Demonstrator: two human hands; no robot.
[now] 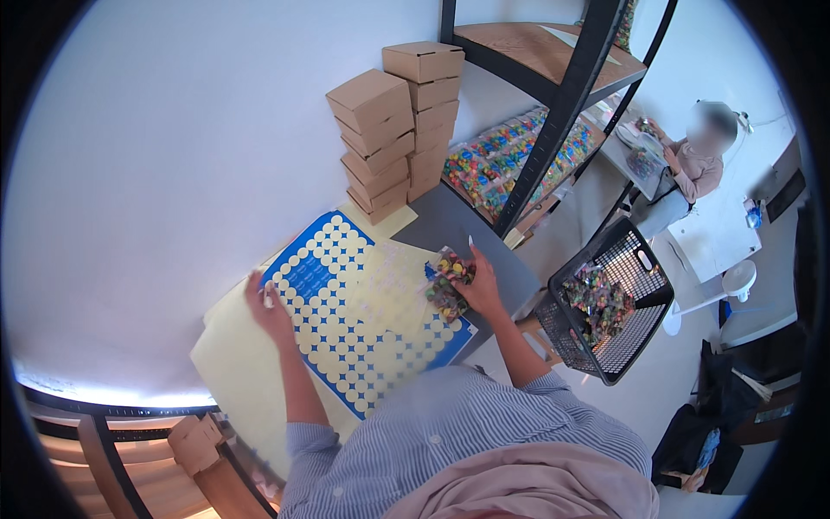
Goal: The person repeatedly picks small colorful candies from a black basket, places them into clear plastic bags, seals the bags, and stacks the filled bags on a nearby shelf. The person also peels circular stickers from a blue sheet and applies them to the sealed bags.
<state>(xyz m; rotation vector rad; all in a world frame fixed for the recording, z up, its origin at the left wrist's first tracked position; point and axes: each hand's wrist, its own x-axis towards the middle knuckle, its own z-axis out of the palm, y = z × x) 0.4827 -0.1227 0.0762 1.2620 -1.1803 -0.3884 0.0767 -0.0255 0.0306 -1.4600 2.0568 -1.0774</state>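
My right hand [480, 285] is closed around the right side of a clear bag of colourful wrapped pieces [447, 285], held over the table. Beneath lies a blue sheet of round pale stickers [331, 350], many circles peeled off at its upper left, where a blue patch with printed marks shows. A translucent yellowish sheet [395, 285] covers its middle. My left hand [267, 308] is at the sticker sheet's left edge, fingers bent; whether a sticker is on a fingertip I cannot tell.
Cardboard boxes [373, 107] stand in two stacks behind the sheets. A black-framed shelf [564, 84] holds rows of filled bags [486, 162]. At the right, a black plastic basket [639, 337] contains more bags. A seated person [700, 162] handles bags at another table.
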